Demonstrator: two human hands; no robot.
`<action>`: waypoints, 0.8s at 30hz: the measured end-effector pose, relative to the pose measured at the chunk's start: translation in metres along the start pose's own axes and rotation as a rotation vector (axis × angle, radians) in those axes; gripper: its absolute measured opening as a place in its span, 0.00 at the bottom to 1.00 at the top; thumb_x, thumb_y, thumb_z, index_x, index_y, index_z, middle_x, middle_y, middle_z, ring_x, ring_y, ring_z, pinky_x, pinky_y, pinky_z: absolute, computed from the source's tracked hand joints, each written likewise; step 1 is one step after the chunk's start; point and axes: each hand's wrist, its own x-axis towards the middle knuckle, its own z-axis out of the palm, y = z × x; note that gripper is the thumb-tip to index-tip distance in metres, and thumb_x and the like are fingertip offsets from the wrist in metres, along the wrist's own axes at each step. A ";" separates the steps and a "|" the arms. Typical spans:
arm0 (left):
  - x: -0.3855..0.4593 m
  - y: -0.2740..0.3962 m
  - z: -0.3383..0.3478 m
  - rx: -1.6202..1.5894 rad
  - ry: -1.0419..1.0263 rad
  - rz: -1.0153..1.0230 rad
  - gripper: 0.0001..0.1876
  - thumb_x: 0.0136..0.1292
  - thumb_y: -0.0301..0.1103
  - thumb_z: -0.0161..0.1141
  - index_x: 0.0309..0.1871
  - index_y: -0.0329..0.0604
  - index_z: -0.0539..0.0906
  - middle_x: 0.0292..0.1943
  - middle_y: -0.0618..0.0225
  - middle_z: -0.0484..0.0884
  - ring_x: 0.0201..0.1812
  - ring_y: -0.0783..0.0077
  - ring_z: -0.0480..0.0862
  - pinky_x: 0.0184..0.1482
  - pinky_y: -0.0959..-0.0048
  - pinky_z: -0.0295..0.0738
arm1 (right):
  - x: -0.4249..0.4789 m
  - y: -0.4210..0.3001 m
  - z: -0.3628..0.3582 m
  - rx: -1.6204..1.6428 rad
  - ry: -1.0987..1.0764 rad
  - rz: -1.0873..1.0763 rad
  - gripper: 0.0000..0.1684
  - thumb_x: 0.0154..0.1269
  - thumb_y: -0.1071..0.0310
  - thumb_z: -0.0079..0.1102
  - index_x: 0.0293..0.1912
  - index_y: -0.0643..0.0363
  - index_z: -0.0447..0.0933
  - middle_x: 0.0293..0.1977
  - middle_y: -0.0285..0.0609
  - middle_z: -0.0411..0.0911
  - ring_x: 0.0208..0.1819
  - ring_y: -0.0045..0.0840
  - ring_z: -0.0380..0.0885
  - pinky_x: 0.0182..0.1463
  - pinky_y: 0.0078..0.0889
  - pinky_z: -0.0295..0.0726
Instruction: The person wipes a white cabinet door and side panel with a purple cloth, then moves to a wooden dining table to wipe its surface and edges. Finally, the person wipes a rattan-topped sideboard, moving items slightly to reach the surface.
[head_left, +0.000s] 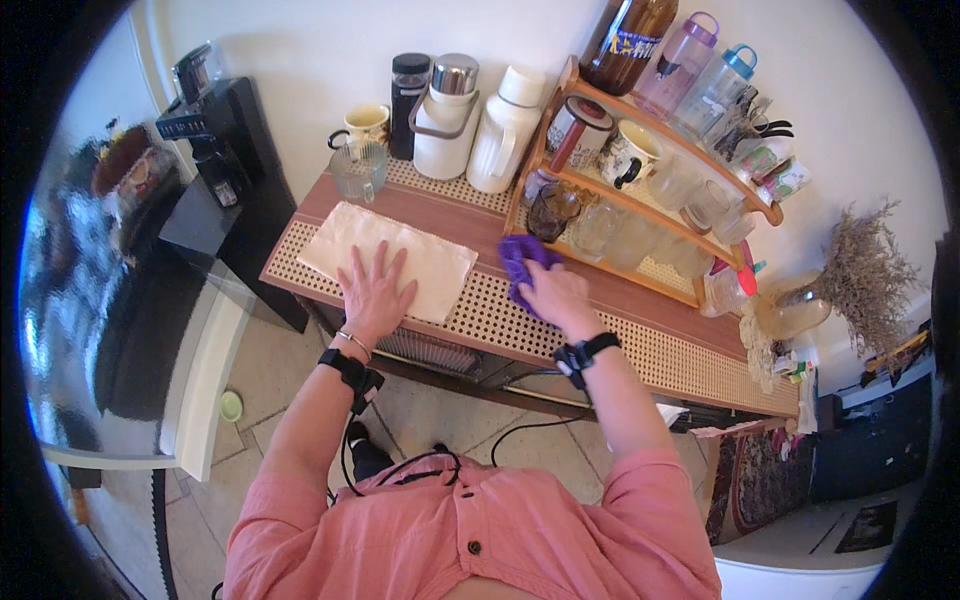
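My left hand (376, 293) lies flat with fingers spread on a cream cloth (431, 259), which is laid out near the left end of a narrow sideboard (517, 315). The sideboard top has brown wood-look bands and cane-patterned strips. A crumpled purple cloth (517, 259) is under my right hand (555, 296), whose fingers grip it against the top. That cloth sits right of the cream one, close to the lower left corner of a wooden shelf rack (634, 195). Part of the purple cloth is hidden by my fingers.
Behind the cream cloth stand a ribbed glass cup (358, 171), a yellow mug (367, 124), a black tumbler (410, 105), a white jug with a grey handle (445, 127) and a cream thermos (506, 131). The rack holds mugs, glasses and bottles. Dried flowers (862, 277) stand at right.
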 end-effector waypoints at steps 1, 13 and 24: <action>-0.001 0.001 0.000 -0.005 -0.004 -0.001 0.32 0.70 0.56 0.51 0.75 0.61 0.65 0.78 0.64 0.56 0.77 0.34 0.49 0.69 0.26 0.48 | -0.010 0.021 0.004 0.015 -0.007 0.049 0.29 0.70 0.45 0.51 0.66 0.42 0.70 0.45 0.56 0.81 0.45 0.48 0.83 0.49 0.52 0.81; 0.005 0.007 -0.005 -0.016 -0.023 -0.035 0.32 0.70 0.55 0.50 0.75 0.59 0.66 0.78 0.64 0.56 0.78 0.35 0.48 0.70 0.27 0.46 | -0.029 0.040 0.006 0.168 0.092 0.147 0.22 0.67 0.50 0.54 0.48 0.57 0.78 0.38 0.55 0.84 0.41 0.49 0.84 0.46 0.54 0.82; 0.005 0.011 0.001 -0.005 -0.004 -0.057 0.31 0.71 0.54 0.50 0.76 0.63 0.64 0.78 0.66 0.57 0.78 0.36 0.47 0.68 0.25 0.48 | -0.077 0.156 0.012 0.105 0.145 0.381 0.27 0.67 0.44 0.53 0.58 0.46 0.77 0.43 0.54 0.84 0.46 0.49 0.84 0.49 0.54 0.81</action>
